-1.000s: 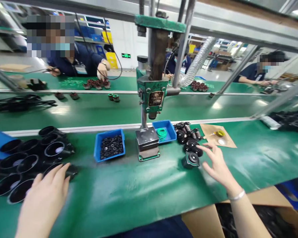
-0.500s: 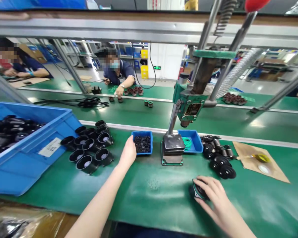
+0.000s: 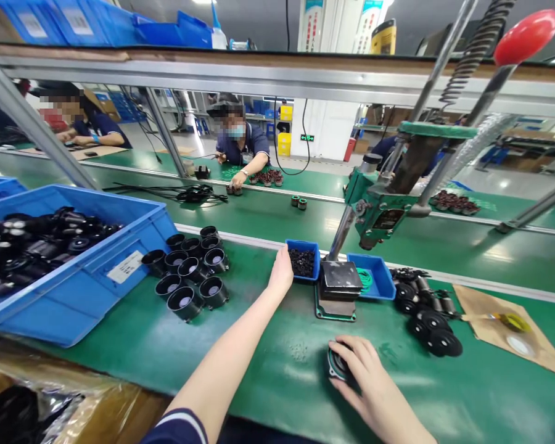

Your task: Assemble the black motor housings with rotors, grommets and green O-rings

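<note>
The head camera is looking forward and down from the near edge of the green bench (image 3: 268,382), sitting close over it and facing the press (image 3: 383,203) by the far edge.

Round black part (image 3: 337,364) flat on mat; blue tray (image 3: 302,261) of black rings.

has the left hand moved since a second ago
Yes. The left hand left the black cups and now reaches the small blue tray beside the press base.
</note>
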Demonstrator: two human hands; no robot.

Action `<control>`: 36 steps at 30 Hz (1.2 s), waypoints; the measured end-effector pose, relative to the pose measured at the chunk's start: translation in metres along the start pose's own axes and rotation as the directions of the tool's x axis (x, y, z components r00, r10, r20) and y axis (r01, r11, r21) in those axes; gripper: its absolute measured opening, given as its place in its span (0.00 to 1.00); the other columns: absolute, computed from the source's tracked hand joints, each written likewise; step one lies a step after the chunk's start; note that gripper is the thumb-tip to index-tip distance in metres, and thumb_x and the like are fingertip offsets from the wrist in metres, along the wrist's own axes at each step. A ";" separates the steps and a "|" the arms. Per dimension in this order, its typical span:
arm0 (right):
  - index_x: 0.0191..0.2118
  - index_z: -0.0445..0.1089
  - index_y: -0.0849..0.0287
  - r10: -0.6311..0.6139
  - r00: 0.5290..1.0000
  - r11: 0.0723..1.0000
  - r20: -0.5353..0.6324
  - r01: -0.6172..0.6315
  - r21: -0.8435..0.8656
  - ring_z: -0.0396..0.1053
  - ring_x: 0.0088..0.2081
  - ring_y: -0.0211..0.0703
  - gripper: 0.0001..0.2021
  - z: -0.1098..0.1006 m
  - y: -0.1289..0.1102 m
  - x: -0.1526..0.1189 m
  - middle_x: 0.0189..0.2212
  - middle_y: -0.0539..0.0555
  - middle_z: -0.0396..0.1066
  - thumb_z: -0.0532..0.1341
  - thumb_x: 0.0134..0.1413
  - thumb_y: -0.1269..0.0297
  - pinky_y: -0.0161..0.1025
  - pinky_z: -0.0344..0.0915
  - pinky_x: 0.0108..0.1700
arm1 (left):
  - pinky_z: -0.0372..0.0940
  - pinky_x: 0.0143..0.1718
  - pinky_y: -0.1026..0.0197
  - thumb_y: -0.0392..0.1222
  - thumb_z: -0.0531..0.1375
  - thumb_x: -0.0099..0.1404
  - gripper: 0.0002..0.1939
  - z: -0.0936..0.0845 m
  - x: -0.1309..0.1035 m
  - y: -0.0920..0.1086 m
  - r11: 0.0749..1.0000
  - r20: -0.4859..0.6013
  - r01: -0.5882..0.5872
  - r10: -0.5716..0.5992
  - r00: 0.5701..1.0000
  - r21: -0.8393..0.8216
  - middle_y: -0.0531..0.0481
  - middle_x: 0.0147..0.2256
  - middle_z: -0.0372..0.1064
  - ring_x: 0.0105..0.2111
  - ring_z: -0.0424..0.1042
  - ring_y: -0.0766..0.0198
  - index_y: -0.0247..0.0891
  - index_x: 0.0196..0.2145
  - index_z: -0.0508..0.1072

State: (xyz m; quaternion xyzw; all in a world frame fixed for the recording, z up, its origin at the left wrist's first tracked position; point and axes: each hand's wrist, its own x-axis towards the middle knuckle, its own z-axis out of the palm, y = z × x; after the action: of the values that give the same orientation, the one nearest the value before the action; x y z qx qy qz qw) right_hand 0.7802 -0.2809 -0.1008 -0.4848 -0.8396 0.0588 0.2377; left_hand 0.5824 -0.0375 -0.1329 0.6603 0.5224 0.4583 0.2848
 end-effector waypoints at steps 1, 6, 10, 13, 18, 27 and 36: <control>0.61 0.57 0.52 0.017 1.000 1.000 0.008 -0.017 0.018 0.61 0.57 0.48 0.24 0.003 -0.003 0.004 0.55 0.58 0.61 0.59 0.60 0.65 0.47 0.70 0.55 | 0.53 0.64 0.44 0.32 0.47 0.66 0.26 0.002 0.004 -0.001 1.000 -0.001 0.006 -0.006 1.000 0.026 0.32 0.61 0.60 0.63 0.58 0.50 0.30 0.62 0.59; 0.61 0.56 0.55 0.042 0.999 0.995 0.022 -0.044 0.095 0.60 0.57 0.49 0.24 0.019 -0.015 0.032 0.56 0.60 0.60 0.59 0.59 0.68 0.50 0.68 0.58 | 0.56 0.63 0.43 0.29 0.47 0.64 0.26 0.006 0.017 -0.002 0.996 -0.003 -0.005 0.005 1.000 0.091 0.32 0.59 0.62 0.61 0.62 0.49 0.31 0.60 0.61; 0.61 0.56 0.58 0.019 1.000 0.996 -0.021 -0.017 0.090 0.59 0.58 0.50 0.24 0.028 -0.018 0.060 0.55 0.61 0.61 0.59 0.59 0.68 0.52 0.66 0.60 | 0.53 0.64 0.40 0.33 0.48 0.67 0.23 -0.011 0.004 0.001 0.990 -0.038 -0.083 0.088 0.995 0.112 0.32 0.60 0.59 0.63 0.58 0.49 0.31 0.60 0.59; 0.60 0.58 0.61 -0.008 0.997 0.999 -0.080 0.011 0.045 0.60 0.57 0.51 0.24 0.036 -0.013 0.079 0.54 0.62 0.62 0.60 0.59 0.68 0.54 0.66 0.60 | 0.49 0.65 0.38 0.38 0.48 0.69 0.23 -0.033 -0.024 0.003 0.983 -0.048 -0.147 0.153 0.987 0.110 0.32 0.61 0.56 0.64 0.53 0.48 0.31 0.60 0.58; 0.60 0.59 0.63 0.004 0.986 1.000 -0.165 -0.005 -0.006 0.55 0.61 0.54 0.25 0.045 -0.010 0.101 0.58 0.63 0.59 0.61 0.57 0.70 0.55 0.63 0.63 | 0.56 0.64 0.43 0.32 0.50 0.64 0.30 -0.067 -0.080 0.007 0.956 0.223 -0.293 0.280 0.934 0.025 0.39 0.63 0.51 0.65 0.52 0.53 0.39 0.64 0.52; 0.57 0.60 0.60 0.260 0.861 0.928 -0.438 -0.348 -0.133 0.60 0.56 0.48 0.19 -0.023 0.046 0.029 0.52 0.61 0.62 0.54 0.60 0.70 0.50 0.63 0.60 | 0.60 0.61 0.42 0.43 0.62 0.62 0.32 -0.052 -0.083 0.010 0.914 0.492 -0.382 0.272 0.827 0.137 0.40 0.58 0.60 0.60 0.63 0.49 0.43 0.61 0.56; 0.54 0.65 0.57 0.448 0.776 0.770 -0.444 -0.587 -0.250 0.59 0.56 0.55 0.26 -0.075 0.124 -0.071 0.53 0.60 0.62 0.55 0.47 0.74 0.56 0.59 0.57 | 0.63 0.58 0.43 0.49 0.61 0.63 0.27 -0.041 -0.055 0.005 0.872 0.436 -0.454 0.341 0.833 0.186 0.41 0.53 0.64 0.55 0.67 0.49 0.42 0.58 0.61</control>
State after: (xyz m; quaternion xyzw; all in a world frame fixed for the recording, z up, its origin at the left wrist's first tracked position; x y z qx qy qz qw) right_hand 0.9418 -0.2856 -0.1003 -0.7390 -0.6067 -0.1280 0.2634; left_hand 0.5456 -0.0951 -0.1285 0.8662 0.3647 0.2882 0.1835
